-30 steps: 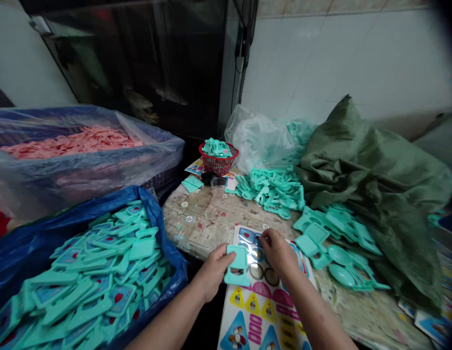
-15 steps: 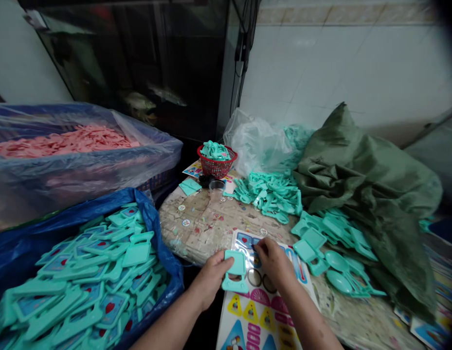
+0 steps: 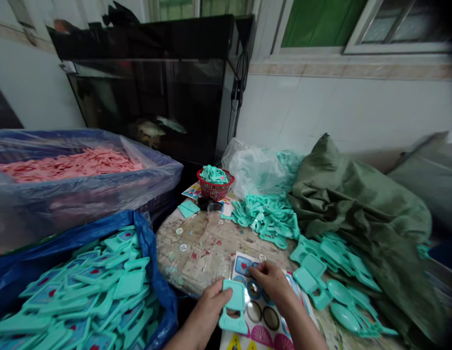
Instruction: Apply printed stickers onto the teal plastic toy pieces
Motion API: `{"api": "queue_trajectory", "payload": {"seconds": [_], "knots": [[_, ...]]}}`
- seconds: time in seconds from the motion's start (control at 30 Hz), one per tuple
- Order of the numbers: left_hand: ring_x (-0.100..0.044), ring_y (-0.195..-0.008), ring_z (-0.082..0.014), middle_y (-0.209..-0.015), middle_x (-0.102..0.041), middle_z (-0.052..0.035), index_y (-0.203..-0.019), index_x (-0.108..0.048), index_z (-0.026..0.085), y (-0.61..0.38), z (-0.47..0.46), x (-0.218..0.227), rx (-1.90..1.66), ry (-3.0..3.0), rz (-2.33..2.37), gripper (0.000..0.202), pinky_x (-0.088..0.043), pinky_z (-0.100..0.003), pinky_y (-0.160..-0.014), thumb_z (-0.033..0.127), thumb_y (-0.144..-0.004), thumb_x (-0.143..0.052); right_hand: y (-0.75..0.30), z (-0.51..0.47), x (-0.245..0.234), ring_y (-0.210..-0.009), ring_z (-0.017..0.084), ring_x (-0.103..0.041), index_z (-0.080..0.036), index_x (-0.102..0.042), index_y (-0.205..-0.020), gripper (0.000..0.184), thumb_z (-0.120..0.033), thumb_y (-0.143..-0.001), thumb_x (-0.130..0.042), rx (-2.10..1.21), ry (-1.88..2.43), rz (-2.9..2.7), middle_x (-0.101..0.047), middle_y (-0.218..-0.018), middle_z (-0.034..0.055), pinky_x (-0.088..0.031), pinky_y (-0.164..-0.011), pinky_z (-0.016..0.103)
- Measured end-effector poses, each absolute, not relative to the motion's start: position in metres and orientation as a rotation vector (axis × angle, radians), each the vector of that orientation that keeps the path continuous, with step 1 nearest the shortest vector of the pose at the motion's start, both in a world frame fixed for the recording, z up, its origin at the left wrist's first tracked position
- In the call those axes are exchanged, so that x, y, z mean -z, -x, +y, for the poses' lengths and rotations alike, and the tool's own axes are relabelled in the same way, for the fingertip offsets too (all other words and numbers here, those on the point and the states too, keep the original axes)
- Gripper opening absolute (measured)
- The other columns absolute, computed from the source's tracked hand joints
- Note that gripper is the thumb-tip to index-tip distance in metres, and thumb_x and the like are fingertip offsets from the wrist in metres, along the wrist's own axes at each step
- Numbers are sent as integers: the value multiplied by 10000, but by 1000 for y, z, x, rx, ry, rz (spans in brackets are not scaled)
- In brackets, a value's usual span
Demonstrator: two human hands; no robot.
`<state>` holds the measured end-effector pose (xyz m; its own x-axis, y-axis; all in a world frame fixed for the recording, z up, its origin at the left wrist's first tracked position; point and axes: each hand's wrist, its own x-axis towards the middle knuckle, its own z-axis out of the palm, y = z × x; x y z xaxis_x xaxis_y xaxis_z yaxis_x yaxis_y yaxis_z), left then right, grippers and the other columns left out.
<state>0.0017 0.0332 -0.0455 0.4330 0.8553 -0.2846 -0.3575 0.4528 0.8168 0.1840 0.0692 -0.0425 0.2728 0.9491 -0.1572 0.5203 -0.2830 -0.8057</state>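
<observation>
My left hand (image 3: 213,306) grips a flat teal plastic toy piece (image 3: 233,295), with a square panel and a cut-out handle, between thumb and fingers. Under and beyond it lies a sticker sheet (image 3: 250,311) printed with round, pink and yellow designs. On the sheet's top row, the fingertips of my right hand (image 3: 271,279) pinch at the right edge of a blue sticker with a red heart (image 3: 242,266). The blue-lined bin (image 3: 153,262) at left holds many teal pieces (image 3: 98,291), several bearing the same heart sticker.
A red basket (image 3: 214,189) of teal parts stands at the table's back. Loose teal parts (image 3: 269,216) and toy spoons (image 3: 342,306) lie at right beside a green cloth sack (image 3: 357,194). Pink pieces (image 3: 72,164) fill a plastic-lined crate behind the blue bin. A fish tank (image 3: 145,97) stands behind.
The head view has tilted up, so things sit lower in the picture. My right fingers have shifted left along the heart sticker's edge. My left hand keeps hold of the teal toy piece.
</observation>
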Motion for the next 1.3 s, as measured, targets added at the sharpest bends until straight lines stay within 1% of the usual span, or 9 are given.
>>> {"api": "queue_trajectory", "payload": {"seconds": [0.2,0.33,0.47,0.6,0.77,0.87,0.97,1.17,1.3], "knots": [[-535,-592,-122,-693,-607,-11,-862,-590,131,0,32,47,-838,-735,786,293,-429,-247,-562,355,-687,-661,-187,72,22,-442,80,-243,-227,-351,-588,444,-609,-672,-562,-1200,1557,-1105,-276,-471,-93,-218,-443,233],[-536,-582,-124,-680,-613,-16,-866,-618,122,0,32,45,-844,-718,774,303,-425,-242,-550,354,-680,-676,-200,64,-2,-463,70,-192,-220,-374,-654,451,-611,-680,-599,-1234,1412,-999,-250,-524,-100,-194,-450,221],[-536,-576,-120,-659,-607,-2,-855,-627,130,-2,29,42,-897,-688,790,290,-430,-242,-561,359,-686,-685,-201,32,-17,-482,69,-226,-206,-419,-674,412,-547,-697,-650,-1262,1416,-968,-310,-546,-88,-190,-466,217],[-613,-683,-172,-793,-670,-44,-997,-606,148,-2,17,28,-918,-616,769,361,-477,-308,-670,391,-734,-651,-186,-8,-16,-519,83,-279,-203,-465,-691,364,-520,-726,-640,-1278,1451,-960,-350,-566,-73,-233,-488,217],[-656,-781,-216,-921,-700,-111,-1036,-590,134,0,-4,3,-880,-483,670,315,-494,-330,-723,283,-763,-640,-176,-43,-17,-573,93,-375,-199,-489,-678,377,-520,-680,-685,-1254,1471,-958,-444,-610,-55,-308,-536,211],[-660,-839,-227,-960,-701,-119,-1066,-592,134,-2,-19,-8,-859,-516,573,294,-492,-353,-783,229,-789,-609,-177,-59,-17,-561,94,-393,-204,-479,-678,381,-536,-692,-666,-1256,1472,-917,-445,-591,-60,-315,-528,210],[-662,-875,-239,-965,-705,-115,-1110,-581,148,-2,-31,-14,-852,-522,537,309,-487,-372,-814,238,-814,-579,-182,-71,-12,-581,103,-421,-203,-480,-683,373,-533,-708,-653,-1188,1522,-973,-472,-607,-53,-333,-542,216],[-651,-911,-251,-1001,-700,-110,-1106,-599,154,6,-38,-16,-922,-635,654,336,-477,-360,-829,313,-810,-591,-186,-87,-2,-583,119,-486,-214,-470,-726,382,-565,-720,-622,-1201,1559,-1012,-519,-627,-45,-362,-526,223],[-661,-835,-253,-968,-702,-113,-1099,-611,152,6,-44,-15,-815,-697,679,380,-491,-350,-747,345,-772,-628,-185,-94,-5,-553,113,-474,-212,-463,-728,392,-567,-712,-627,-1183,1584,-1033,-507,-615,-44,-361,-497,218]]}}
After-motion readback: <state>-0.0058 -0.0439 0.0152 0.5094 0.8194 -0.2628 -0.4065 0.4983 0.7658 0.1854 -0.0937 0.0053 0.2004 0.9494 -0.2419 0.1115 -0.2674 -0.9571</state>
